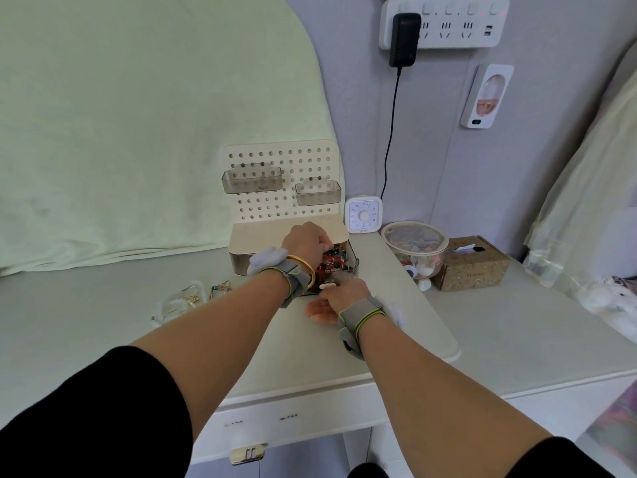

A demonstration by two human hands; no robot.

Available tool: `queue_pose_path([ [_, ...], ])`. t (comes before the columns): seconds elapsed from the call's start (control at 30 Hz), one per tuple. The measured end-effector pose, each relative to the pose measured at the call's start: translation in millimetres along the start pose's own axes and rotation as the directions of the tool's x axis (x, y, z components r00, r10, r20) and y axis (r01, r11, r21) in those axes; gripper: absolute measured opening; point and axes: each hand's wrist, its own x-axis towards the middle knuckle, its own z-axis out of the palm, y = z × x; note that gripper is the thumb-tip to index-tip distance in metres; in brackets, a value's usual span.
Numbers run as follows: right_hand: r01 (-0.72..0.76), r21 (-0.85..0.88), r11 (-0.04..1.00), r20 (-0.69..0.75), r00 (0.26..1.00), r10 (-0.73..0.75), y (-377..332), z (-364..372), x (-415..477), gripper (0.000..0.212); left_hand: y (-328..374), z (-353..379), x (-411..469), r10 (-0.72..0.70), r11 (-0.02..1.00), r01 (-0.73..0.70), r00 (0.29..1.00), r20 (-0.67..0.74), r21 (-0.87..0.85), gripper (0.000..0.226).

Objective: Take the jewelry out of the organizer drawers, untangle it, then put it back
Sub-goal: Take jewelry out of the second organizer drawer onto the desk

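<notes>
A cream organizer (pixel 255 236) with a pegboard back stands at the rear of the table. Its smoky clear drawer (pixel 351 262) is pulled out and holds red and dark jewelry (pixel 332 262). My left hand (pixel 305 241) reaches down into the drawer, fingers pinched on the jewelry. My right hand (pixel 339 298) is at the drawer's front, fingers closed on its white handle (pixel 327 286). A small heap of gold and clear jewelry (pixel 191 300) lies on the table to the left.
A white timer (pixel 363 215), a lidded glass bowl (pixel 415 248) and a brown tissue box (pixel 474 265) stand to the right of the organizer. Two clear bins (pixel 253 181) hang on the pegboard. A black cable (pixel 391 132) drops from a wall power strip.
</notes>
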Motion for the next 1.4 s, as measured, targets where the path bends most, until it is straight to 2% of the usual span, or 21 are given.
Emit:
queue_pose_path([
  [0.17, -0.006, 0.020, 1.000, 0.012, 1.000, 0.006, -2.8, -0.3, -1.8, 0.028, 5.0, 7.6, 10.4, 0.064, 0.965, -0.104, 0.984, 0.169, 0.241, 0.036],
  [0.23, -0.088, 0.034, 0.996, 0.096, 0.992, 0.085, -6.4, -2.0, -0.4, 0.021, 5.6, 12.0, 11.8, 0.068, 0.938, -0.141, 0.971, 0.231, 0.318, 0.035],
  [0.27, -0.148, 0.038, 0.988, 0.141, 0.980, 0.142, -9.1, -1.6, -3.2, 0.025, 5.4, 14.4, 11.1, 0.078, 0.923, -0.162, 0.967, 0.242, 0.349, 0.031],
  [0.3, -0.164, 0.044, 0.985, 0.145, 0.977, 0.157, -10.0, -0.8, -4.2, 0.028, 4.0, 17.4, 10.9, 0.088, 0.910, -0.173, 0.968, 0.234, 0.376, 0.025],
  [0.37, -0.103, 0.043, 0.994, 0.072, 0.992, 0.100, -5.8, 0.3, -1.6, 0.025, 0.9, 21.2, 9.7, 0.090, 0.885, -0.170, 0.976, 0.200, 0.433, 0.021],
  [0.47, -0.032, 0.027, 0.999, 0.010, 0.999, 0.032, -2.9, 1.6, -5.7, 0.039, -1.6, 19.7, 7.2, 0.095, 0.880, -0.139, 0.989, 0.118, 0.454, 0.022],
  [0.57, -0.033, 0.017, 0.999, 0.012, 0.999, 0.033, -4.4, 1.2, -6.8, 0.038, -3.7, 13.2, 11.0, 0.067, 0.941, -0.078, 0.997, 0.045, 0.329, 0.021],
  [0.7, -0.028, 0.013, 1.000, 0.000, 1.000, 0.028, -3.7, 2.3, -7.4, 0.036, -4.8, -2.2, 7.7, 0.048, 0.998, -0.056, 0.982, -0.184, -0.037, 0.019],
  [0.8, -0.021, 0.006, 1.000, -0.011, 1.000, 0.021, -2.8, 1.8, -6.9, 0.035, -2.9, -16.0, 2.3, -0.034, 0.930, -0.077, 0.956, -0.293, -0.360, 0.022],
  [0.9, -0.011, -0.016, 1.000, -0.015, 1.000, 0.011, -4.2, 3.0, -12.1, 0.036, -4.8, -32.6, -0.3, -0.108, 0.835, -0.107, 0.930, -0.351, -0.540, 0.028],
  [1.1, -0.012, -0.018, 1.000, -0.001, 1.000, 0.012, -6.0, 4.1, -19.3, 0.031, -26.2, -53.4, -11.5, -0.184, 0.706, -0.112, 0.924, -0.334, -0.699, 0.024],
  [1.2, -0.077, -0.003, 0.997, 0.076, 0.994, 0.077, -10.8, 1.4, -22.6, 0.019, -34.8, -59.8, -13.3, -0.188, 0.711, -0.127, 0.913, -0.362, -0.692, 0.026],
  [1.27, -0.121, -0.007, 0.993, 0.145, 0.982, 0.121, -13.9, 3.6, -23.9, 0.029, -39.7, -67.8, -15.1, -0.209, 0.711, -0.148, 0.889, -0.407, -0.688, 0.026],
  [1.4, -0.106, -0.033, 0.994, 0.129, 0.986, 0.110, -12.3, 4.6, -23.7, 0.029, -51.6, -82.4, -22.9, -0.301, 0.801, -0.086, 0.798, -0.523, -0.593, 0.035],
])
